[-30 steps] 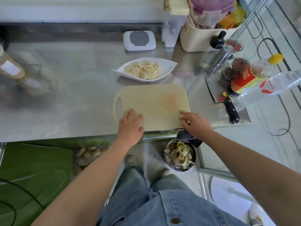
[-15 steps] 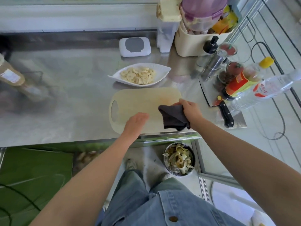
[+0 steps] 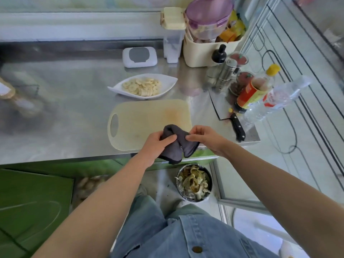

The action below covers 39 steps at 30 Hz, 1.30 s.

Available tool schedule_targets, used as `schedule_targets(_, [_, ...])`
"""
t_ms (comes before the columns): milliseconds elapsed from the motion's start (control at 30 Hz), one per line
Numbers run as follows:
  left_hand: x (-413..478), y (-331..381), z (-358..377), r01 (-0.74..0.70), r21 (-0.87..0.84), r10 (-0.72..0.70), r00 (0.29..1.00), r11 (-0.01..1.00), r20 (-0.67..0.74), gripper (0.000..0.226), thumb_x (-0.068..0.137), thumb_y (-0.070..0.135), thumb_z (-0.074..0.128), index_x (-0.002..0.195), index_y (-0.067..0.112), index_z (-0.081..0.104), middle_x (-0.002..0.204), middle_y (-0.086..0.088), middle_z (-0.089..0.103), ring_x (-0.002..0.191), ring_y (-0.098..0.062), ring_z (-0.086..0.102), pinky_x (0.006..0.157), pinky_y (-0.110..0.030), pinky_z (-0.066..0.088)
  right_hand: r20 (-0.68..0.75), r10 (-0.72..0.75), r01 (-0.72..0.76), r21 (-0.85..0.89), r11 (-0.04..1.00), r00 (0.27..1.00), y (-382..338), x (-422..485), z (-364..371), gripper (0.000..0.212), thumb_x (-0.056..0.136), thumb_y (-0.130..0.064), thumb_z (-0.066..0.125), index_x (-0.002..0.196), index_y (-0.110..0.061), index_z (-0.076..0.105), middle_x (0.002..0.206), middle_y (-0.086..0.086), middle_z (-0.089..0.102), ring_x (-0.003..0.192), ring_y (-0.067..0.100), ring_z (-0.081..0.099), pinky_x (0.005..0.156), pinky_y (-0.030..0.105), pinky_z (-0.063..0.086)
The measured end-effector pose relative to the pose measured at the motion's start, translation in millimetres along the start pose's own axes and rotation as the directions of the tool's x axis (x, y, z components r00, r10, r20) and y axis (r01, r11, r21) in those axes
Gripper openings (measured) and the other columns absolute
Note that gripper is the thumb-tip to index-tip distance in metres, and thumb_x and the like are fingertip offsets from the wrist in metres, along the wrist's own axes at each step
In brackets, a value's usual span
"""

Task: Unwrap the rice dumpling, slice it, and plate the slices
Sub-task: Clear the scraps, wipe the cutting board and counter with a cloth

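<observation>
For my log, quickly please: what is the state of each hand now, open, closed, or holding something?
Left hand: holding the dark cloth, fingers curled round it.
Right hand: pinching the same cloth.

Our left hand [image 3: 155, 146], flat on the board [image 3: 141, 121] a second ago, now grips the cloth [image 3: 175, 146] alongside our right hand [image 3: 206, 138], which brings it up from the counter [image 3: 74, 112] edge to above the board's near edge.
</observation>
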<state>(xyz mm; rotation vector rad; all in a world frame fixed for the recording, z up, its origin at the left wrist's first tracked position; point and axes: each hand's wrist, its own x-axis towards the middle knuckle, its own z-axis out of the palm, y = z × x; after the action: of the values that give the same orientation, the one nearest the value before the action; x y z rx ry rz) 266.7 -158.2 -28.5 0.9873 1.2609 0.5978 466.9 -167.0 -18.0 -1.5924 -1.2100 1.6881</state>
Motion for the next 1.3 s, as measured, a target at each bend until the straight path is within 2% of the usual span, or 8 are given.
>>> schedule_targets(200, [3,-7,22,-0.066,0.41,0.081,0.996,0.91,-0.021,0.026,0.087,0.027,0.068,0.072,0.009,0.058,0.072,-0.011,0.059,0.067,-0.02,0.051,0.064,-0.031,0.038,-0.401,-0.094,0.078,-0.056,0.995,0.911,11,-33,-26,0.011,0.086,-0.008,0.061,0.079,-0.013,0.054,0.071,-0.001,0.05,0.067,0.009,0.046,0.059,0.02,0.037])
schedule_targets(300, [-1,-8,29,-0.058,0.38,0.057,0.998,0.923,0.015,0.033,0.09,0.031,0.064,0.082,0.0,0.066,0.085,-0.02,0.068,0.074,-0.022,0.057,0.068,-0.033,0.042,-0.483,-0.179,0.105,-0.177,0.979,0.857,17,-43,-35,0.013,0.081,-0.006,0.066,0.087,-0.012,0.057,0.08,0.001,0.055,0.075,0.012,0.051,0.068,0.023,0.043])
schedule_targets(567, [-10,4,57,0.166,-0.024,-0.165,0.986,0.986,0.023,0.036,0.094,0.049,0.05,0.102,0.019,0.068,0.106,-0.006,0.071,0.102,-0.026,0.065,0.09,-0.038,0.048,0.214,-0.037,0.038,-0.002,0.999,0.976,7,-59,-3,0.026,0.086,-0.002,0.065,0.11,-0.01,0.061,0.11,0.015,0.065,0.097,0.027,0.065,0.089,0.034,0.054])
schedule_targets(733, [-13,4,50,0.143,-0.087,-0.148,0.987,0.986,-0.057,0.017,0.097,0.016,0.045,0.095,0.015,0.062,0.096,-0.008,0.068,0.092,-0.027,0.062,0.078,-0.034,0.045,-0.311,-0.001,0.049,0.147,0.988,0.951,17,-49,-16,0.024,0.091,-0.014,0.058,0.113,-0.006,0.054,0.113,0.017,0.061,0.094,0.025,0.062,0.081,0.035,0.054])
schedule_targets(833, [-19,12,53,0.234,-0.284,-0.222,0.972,0.93,0.076,0.022,0.098,0.021,0.042,0.101,0.011,0.061,0.094,-0.009,0.069,0.085,-0.023,0.063,0.074,-0.032,0.049,-0.096,0.208,-0.177,0.266,0.948,0.973,29,-43,-16,0.061,0.081,-0.039,0.07,0.129,-0.007,0.048,0.125,0.009,0.059,0.114,0.024,0.058,0.093,0.036,0.049])
schedule_targets(900, [-21,15,53,0.249,-0.339,-0.221,0.968,0.907,0.122,0.024,0.099,0.023,0.042,0.104,0.011,0.062,0.094,-0.008,0.07,0.085,-0.021,0.063,0.072,-0.032,0.05,0.07,0.207,-0.218,0.367,0.904,0.976,29,-44,-15,0.052,0.084,-0.034,0.067,0.127,-0.008,0.055,0.124,0.007,0.063,0.115,0.024,0.059,0.097,0.037,0.049])
schedule_targets(1133, [-21,5,37,0.173,-0.15,-0.153,0.978,0.973,0.139,0.029,0.095,0.009,0.049,0.122,0.018,0.055,0.107,-0.007,0.069,0.092,-0.02,0.067,0.072,-0.032,0.055,-0.048,0.144,-0.121,0.328,0.937,0.988,31,-36,-17,0.035,0.087,-0.006,0.063,0.121,0.0,0.059,0.118,0.016,0.066,0.116,0.032,0.059,0.1,0.042,0.047])
schedule_targets(1300, [-24,0,31,0.149,-0.154,-0.124,0.979,0.977,0.159,0.045,0.095,-0.009,0.041,0.125,0.023,0.051,0.098,-0.007,0.068,0.079,-0.019,0.07,0.063,-0.03,0.058,0.194,0.107,-0.158,0.271,0.95,0.975,29,-43,-11,0.049,0.088,0.005,0.056,0.134,-0.013,0.047,0.127,0.014,0.06,0.115,0.029,0.059,0.094,0.042,0.051])
